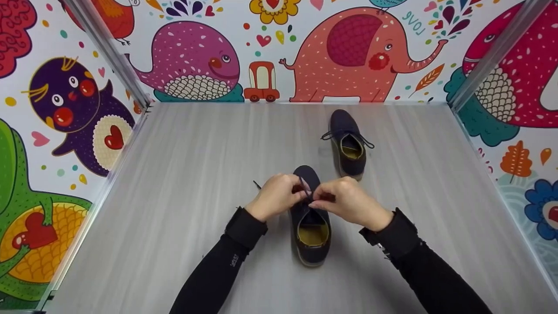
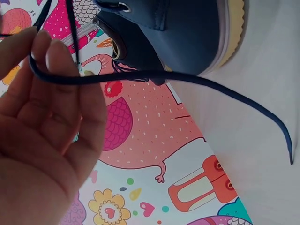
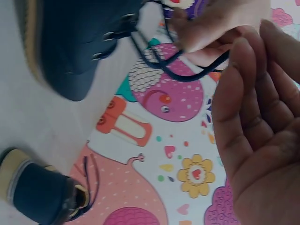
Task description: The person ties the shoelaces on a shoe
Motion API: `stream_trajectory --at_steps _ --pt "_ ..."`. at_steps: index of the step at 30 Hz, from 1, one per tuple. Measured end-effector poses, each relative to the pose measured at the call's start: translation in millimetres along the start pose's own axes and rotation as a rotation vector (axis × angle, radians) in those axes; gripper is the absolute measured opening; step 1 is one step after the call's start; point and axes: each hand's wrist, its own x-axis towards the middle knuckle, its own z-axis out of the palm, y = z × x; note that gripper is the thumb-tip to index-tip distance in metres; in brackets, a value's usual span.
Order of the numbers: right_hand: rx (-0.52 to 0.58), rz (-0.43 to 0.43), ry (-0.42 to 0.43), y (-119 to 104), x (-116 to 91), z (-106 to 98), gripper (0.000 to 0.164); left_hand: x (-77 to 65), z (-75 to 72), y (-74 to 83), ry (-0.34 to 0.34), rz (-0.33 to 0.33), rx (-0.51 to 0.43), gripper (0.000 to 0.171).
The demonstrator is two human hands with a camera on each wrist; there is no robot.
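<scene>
A dark blue lace-up shoe (image 1: 313, 255) with a yellow insole rests on the floor, its toe pointing away from me. Over its front, my left hand (image 1: 279, 196) pinches the shoelace (image 2: 168, 76) between thumb and fingers. A long free end of that lace hangs past the fingers in the left wrist view. Close beside it, my right hand (image 1: 348, 201) has thumb and forefinger together on the lace at the throat of the shoe. In the right wrist view, a loop of lace (image 3: 185, 77) runs from the eyelets to the fingertips of both hands.
The matching shoe (image 1: 342, 120) stands farther off to the right, its laces tied in a bow. Pale wood-grain floor (image 1: 196, 174) lies around both shoes. Printed cartoon panels (image 1: 348, 56) in metal frames rise at the back and sides.
</scene>
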Motion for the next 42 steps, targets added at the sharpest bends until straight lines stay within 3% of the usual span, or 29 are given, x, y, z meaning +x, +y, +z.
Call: stream_trajectory --at_steps 3,10,19,27,31,35,39,42 --pt "-0.060 -0.004 0.007 6.0 -2.1 3.8 0.010 -0.9 -0.3 0.1 -0.007 0.009 0.009 0.007" --pt "-0.092 -0.115 0.178 -0.8 1.7 -0.1 0.012 1.5 0.8 -1.2 0.021 0.006 0.010 0.013" --pt "-0.051 -0.159 0.207 -9.1 6.4 -0.9 0.014 4.1 6.4 -7.0 0.062 0.013 -0.006 0.009" --pt "-0.061 -0.220 0.274 -8.7 12.1 -0.7 0.016 3.2 3.9 -6.6 0.049 0.014 -0.001 0.011" --pt "-0.132 -0.224 0.238 -6.3 11.8 1.2 0.015 3.5 2.9 -5.0 0.041 -0.010 -0.014 0.009" --pt "-0.208 -0.157 0.117 2.0 6.6 4.0 0.012 2.9 0.8 -3.9 0.032 -0.018 -0.017 0.005" --pt "-0.176 -0.074 -0.002 13.1 0.7 6.1 0.007 0.6 -1.5 -3.3 0.020 0.000 0.003 0.006" --pt "-0.091 -0.031 0.001 22.7 -4.8 5.1 0.003 -1.3 -2.2 -2.9 0.013 0.003 0.004 0.010"
